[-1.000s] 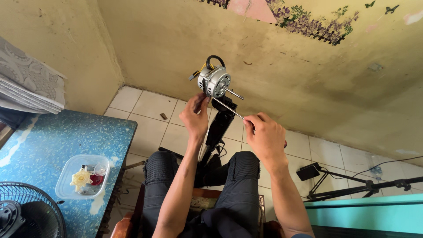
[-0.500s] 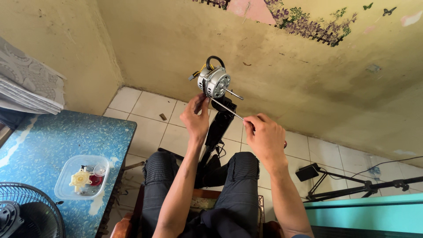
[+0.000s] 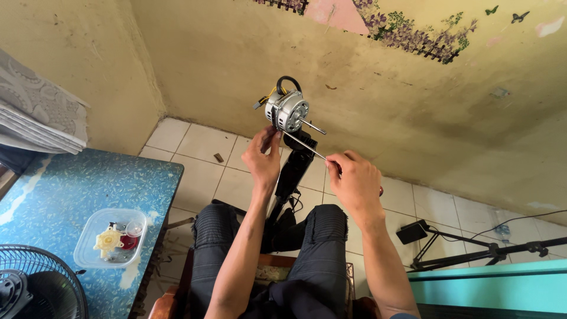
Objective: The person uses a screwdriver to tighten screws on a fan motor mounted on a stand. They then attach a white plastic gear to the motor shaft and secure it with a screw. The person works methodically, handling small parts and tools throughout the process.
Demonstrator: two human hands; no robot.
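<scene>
Your left hand reaches up to the underside of the fan motor, its fingers curled together against the housing. The motor sits on top of a black stand that rises between your knees. Your right hand is closed around the handle of a screwdriver, whose thin shaft runs up and left from your fingers to the motor's lower edge. The handle is almost wholly hidden in your grip. Around the motor there is open room, with only wall and tiled floor behind it. Well left of your left hand, the blue bench carries a clear plastic tub of small parts, hard to make out. A fan guard is cut off at the lower left corner.
</scene>
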